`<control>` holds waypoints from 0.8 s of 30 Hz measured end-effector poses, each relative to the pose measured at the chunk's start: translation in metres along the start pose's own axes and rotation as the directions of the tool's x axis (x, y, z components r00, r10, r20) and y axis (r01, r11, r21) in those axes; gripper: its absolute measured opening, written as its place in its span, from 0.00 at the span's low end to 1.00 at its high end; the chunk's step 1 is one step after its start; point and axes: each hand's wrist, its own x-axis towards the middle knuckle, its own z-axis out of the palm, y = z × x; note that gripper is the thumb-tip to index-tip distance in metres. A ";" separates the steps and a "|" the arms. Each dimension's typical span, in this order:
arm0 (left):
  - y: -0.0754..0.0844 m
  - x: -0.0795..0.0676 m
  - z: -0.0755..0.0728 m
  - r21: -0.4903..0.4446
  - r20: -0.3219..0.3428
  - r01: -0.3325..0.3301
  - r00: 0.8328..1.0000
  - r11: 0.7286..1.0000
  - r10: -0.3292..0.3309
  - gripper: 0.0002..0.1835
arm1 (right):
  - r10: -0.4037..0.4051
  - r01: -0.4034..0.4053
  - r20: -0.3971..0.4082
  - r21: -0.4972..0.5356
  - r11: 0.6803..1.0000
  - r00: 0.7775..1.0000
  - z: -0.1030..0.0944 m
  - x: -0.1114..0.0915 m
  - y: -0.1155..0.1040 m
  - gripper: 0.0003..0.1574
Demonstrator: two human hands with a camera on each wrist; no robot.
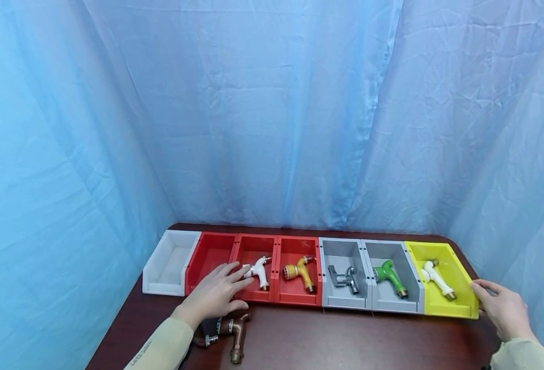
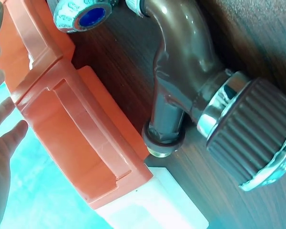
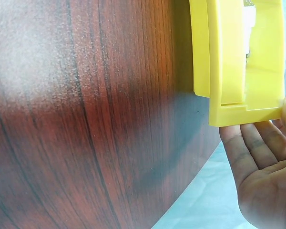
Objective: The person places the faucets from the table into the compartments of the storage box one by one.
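Observation:
My left hand (image 1: 218, 292) hovers over the front of the red bins with its fingers spread, holding nothing. Below it, a brown tap (image 1: 238, 331) with a ribbed knob lies on the table. A second dark tap (image 1: 211, 339) is partly hidden behind the left wrist. In the left wrist view the brown tap (image 2: 181, 62) looms large near the red bin (image 2: 81, 143). At the far right, my right hand (image 1: 505, 308) grips the side wall of the yellow bin (image 1: 452, 309). Its thumb is at the rim and its fingers (image 3: 240, 148) lie against the outside. A white tap (image 1: 437, 281) lies inside.
Bins stand in a row along the table (image 1: 346, 339): a white bin (image 1: 163, 288) at left, then red, grey and yellow. They hold a white-and-red tap (image 1: 259, 272), a yellow tap (image 1: 303, 272), a chrome tap (image 1: 348, 280) and a green tap (image 1: 390, 277). Blue curtains (image 1: 272, 128) surround the table.

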 end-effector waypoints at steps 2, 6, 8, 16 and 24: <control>0.001 -0.001 0.001 -0.007 -0.003 0.004 1.000 1.000 -0.004 0.38 | -0.003 0.003 -0.002 -0.001 1.000 1.000 0.000 -0.001 0.000 0.51; 0.003 -0.005 0.001 -0.017 -0.007 0.008 1.000 1.000 -0.008 0.38 | 0.002 -0.002 -0.001 -0.003 1.000 1.000 0.000 -0.001 -0.001 0.52; 0.004 -0.006 0.002 -0.012 -0.008 0.002 1.000 1.000 -0.002 0.38 | 0.008 -0.008 0.000 -0.001 1.000 1.000 0.000 -0.001 -0.001 0.52; 0.008 -0.010 0.003 -0.002 -0.004 -0.011 1.000 1.000 0.011 0.38 | 0.006 -0.006 -0.003 -0.003 1.000 1.000 0.000 -0.003 -0.002 0.53; 0.014 -0.014 0.003 -0.059 0.047 0.035 0.998 0.998 -0.032 0.39 | 0.017 -0.017 -0.002 -0.004 1.000 1.000 0.001 -0.004 -0.003 0.51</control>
